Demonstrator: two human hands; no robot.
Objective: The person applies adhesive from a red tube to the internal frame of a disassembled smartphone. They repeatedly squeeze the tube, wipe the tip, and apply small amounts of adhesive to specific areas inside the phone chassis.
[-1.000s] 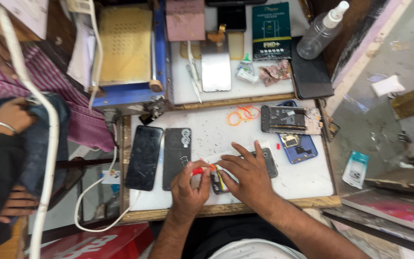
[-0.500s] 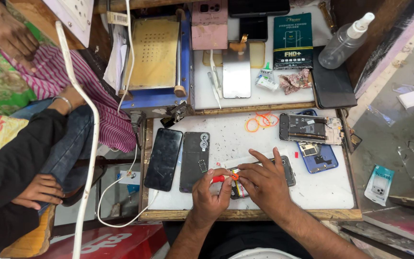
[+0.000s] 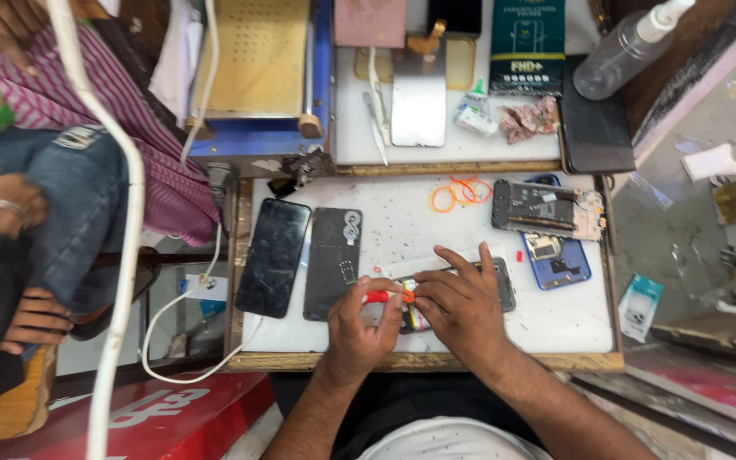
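My left hand (image 3: 361,328) grips a small screwdriver with a red and orange handle (image 3: 382,296), its tip pointing at an opened phone (image 3: 501,287) lying on the white work tray (image 3: 402,234). My right hand (image 3: 460,305) rests flat on that phone, fingers spread, and covers most of it. Both hands are near the tray's front edge.
Two dark phones (image 3: 273,257) (image 3: 333,262) lie face down to the left of my hands. A dismantled phone frame (image 3: 538,209) and a blue phone back (image 3: 559,261) lie at right, orange rubber bands (image 3: 457,192) behind. A second tray (image 3: 449,140) holds tools and a spray bottle (image 3: 619,51). People sit at left.
The view has shifted and come closer. My hands stay on the opened phone with the screwdriver, hardly moved.
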